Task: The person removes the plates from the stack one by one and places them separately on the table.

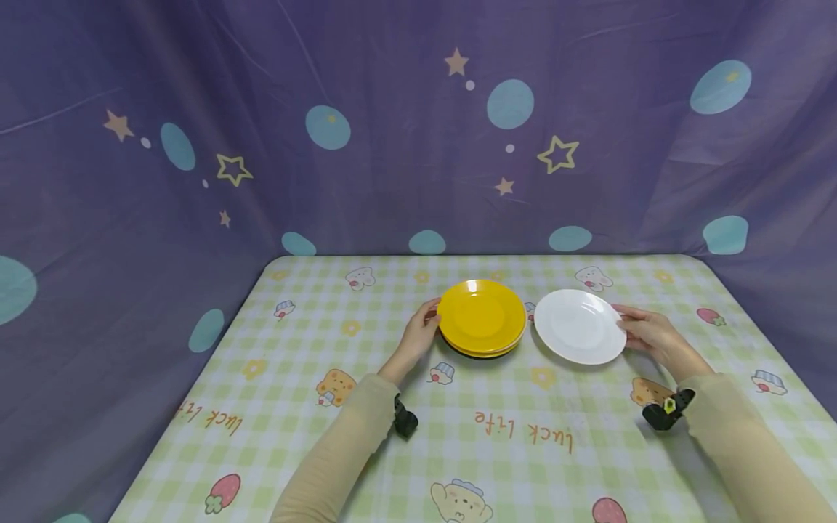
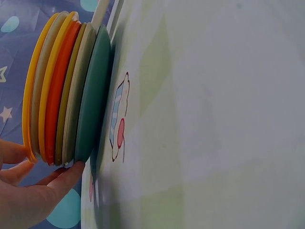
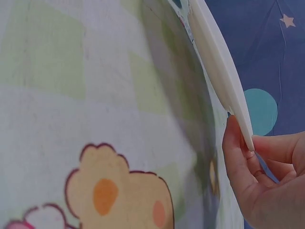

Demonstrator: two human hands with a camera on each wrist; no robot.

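My left hand (image 1: 421,328) grips the left edge of a stack of plates with a yellow plate (image 1: 480,316) on top. In the left wrist view its digits span the rims, from the yellow one down to a green plate (image 2: 95,95) at the bottom. Between these show an orange-red plate (image 2: 62,90) and several yellow and pale ones. A white plate (image 1: 578,327) is tilted above the table, right of the stack. My right hand (image 1: 654,335) pinches that plate's right rim between thumb and fingers, seen edge-on in the right wrist view.
A green-and-white checked cloth (image 1: 510,465) with printed cartoons and lettering covers the table. Behind and at the sides hangs a purple curtain (image 1: 405,181) with stars and blue shapes. Black wrist devices (image 1: 405,420) sit at both cuffs.
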